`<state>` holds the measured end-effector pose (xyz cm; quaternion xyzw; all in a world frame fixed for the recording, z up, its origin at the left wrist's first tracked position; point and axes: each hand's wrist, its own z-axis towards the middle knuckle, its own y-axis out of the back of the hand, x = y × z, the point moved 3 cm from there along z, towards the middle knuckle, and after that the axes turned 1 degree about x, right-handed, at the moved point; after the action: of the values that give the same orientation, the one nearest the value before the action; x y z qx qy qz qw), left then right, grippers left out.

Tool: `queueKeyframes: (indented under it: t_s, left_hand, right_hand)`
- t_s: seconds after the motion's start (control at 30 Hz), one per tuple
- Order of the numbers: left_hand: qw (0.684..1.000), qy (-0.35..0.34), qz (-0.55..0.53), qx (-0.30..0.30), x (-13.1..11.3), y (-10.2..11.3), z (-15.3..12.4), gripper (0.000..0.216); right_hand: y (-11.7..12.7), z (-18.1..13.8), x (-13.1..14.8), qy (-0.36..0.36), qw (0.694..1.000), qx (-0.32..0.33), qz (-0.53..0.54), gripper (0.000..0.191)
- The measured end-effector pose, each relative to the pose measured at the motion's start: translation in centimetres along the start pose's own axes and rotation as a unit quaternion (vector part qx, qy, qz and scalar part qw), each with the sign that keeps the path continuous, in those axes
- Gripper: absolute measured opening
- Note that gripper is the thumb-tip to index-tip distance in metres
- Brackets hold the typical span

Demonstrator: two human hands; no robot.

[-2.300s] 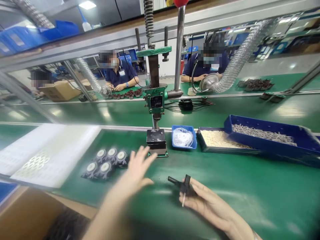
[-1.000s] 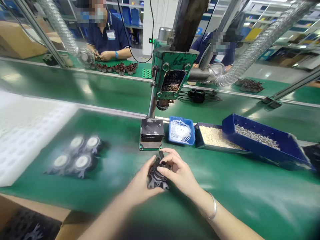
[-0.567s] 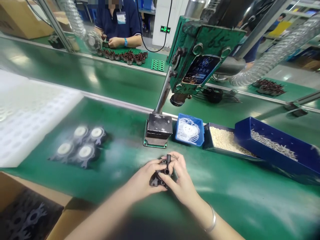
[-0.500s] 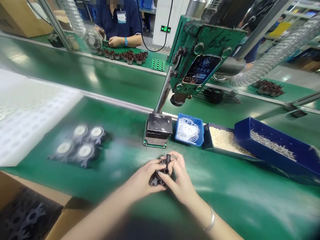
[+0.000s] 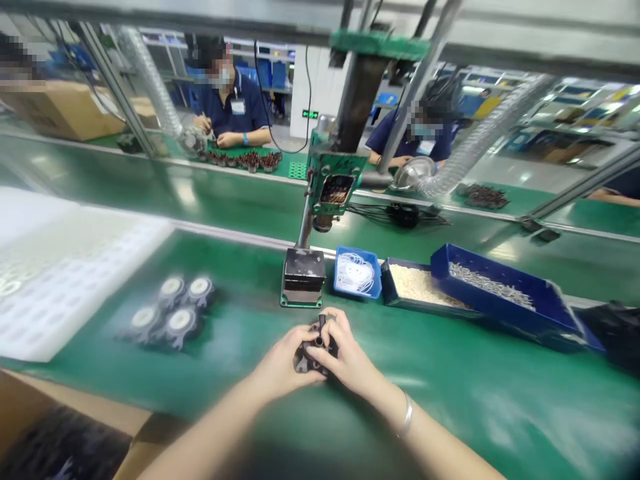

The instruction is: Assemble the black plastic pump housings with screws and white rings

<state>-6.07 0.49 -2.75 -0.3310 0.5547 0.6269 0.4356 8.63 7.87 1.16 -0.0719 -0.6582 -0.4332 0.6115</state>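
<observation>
Between my two hands is a black plastic housing (image 5: 315, 346) with a short tube standing up from its far side. My left hand (image 5: 283, 360) grips its left side, thumb and fingers closed round the edge. My right hand (image 5: 345, 353) holds the right side, its thumb lying across the top and its fingers behind the tube. The part is above the green tabletop (image 5: 240, 400), just in front of the press's dark metal block (image 5: 305, 273). Much of the housing's underside is hidden by my hands.
A green hand press (image 5: 336, 183) rises behind the block. To its right are a blue tray of white rings (image 5: 357, 272), a bin of cream-coloured pieces (image 5: 420, 285) and a blue bin of metal pins (image 5: 493, 287). Several black parts with white discs (image 5: 181, 320) lie left. Co-workers (image 5: 233, 107) sit opposite.
My view has tilted up and pulled back, so more of the press and the co-workers shows. Both hands keep hold of the black housing, with little change in their grip.
</observation>
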Motion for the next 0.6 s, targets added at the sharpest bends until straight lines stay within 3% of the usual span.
queueKeyframes:
  t_s: [0.1, 0.17, 0.27, 0.37, 0.4, 0.5, 0.6]
  left_hand:
    - [1.0, 0.009, 0.002, -0.019, -2.0, 1.6, 0.9, 0.061]
    - [0.999, -0.001, 0.008, -0.049, -4.0, 3.6, 2.2, 0.058]
    - [0.994, -0.017, 0.03, -0.1, -6.7, 7.1, 5.2, 0.057]
    - [0.993, -0.017, 0.041, -0.114, -7.6, 9.2, 8.8, 0.055]
    - [0.993, -0.014, 0.039, -0.112, -7.5, 9.6, 9.8, 0.053]
    - [0.994, -0.015, 0.02, -0.106, -6.4, 9.7, 12.1, 0.054]
    - [0.995, -0.026, 0.007, -0.101, -5.5, 9.5, 13.1, 0.057]
  right_hand:
    - [3.7, 1.4, 2.3, 0.061, 0.998, -0.015, -0.03, 0.022]
    - [7.8, 3.2, 5.1, 0.124, 0.984, -0.119, -0.053, 0.019]
    - [14.8, 7.6, 11.0, 0.236, 0.929, -0.275, -0.076, 0.031]
    - [20.2, 13.3, 17.6, 0.317, 0.896, -0.294, -0.097, 0.06]
    - [21.4, 14.9, 19.6, 0.332, 0.892, -0.288, -0.102, 0.06]
    - [23.1, 16.5, 24.1, 0.342, 0.899, -0.254, -0.103, 0.056]
    - [21.9, 12.4, 25.5, 0.362, 0.9, -0.237, -0.064, 0.056]
